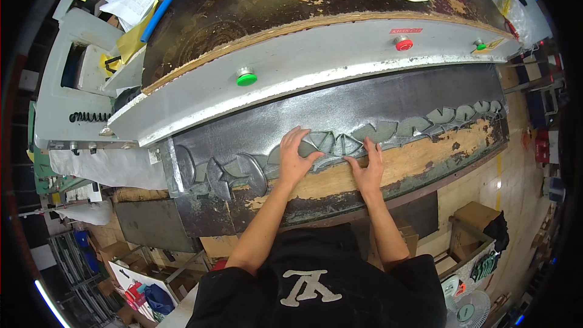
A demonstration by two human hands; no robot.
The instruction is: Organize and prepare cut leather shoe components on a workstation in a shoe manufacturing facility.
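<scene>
A metal cutting die [344,145] with thin curved walls and inner struts lies on a dark, shiny sheet [255,123]. At its left end my left hand [294,159] curls its fingers and thumb about the rim. My right hand [369,171] grips the opposite end, thumb at the near edge. To the right, a row of curved cut-outs [419,126] runs along the sheet's near edge. Several loose dark cut pieces [251,172] with rounded outlines lie left of my hands, some overlapping. Fingertips partly hide the die's ends.
Beyond the sheet stands a grey machine beam [316,53] with a green button [246,78], a red button [403,44] and another green button [480,45]. A worn wooden board [419,157] shows along the near side. A cardboard box [473,218] stands lower right.
</scene>
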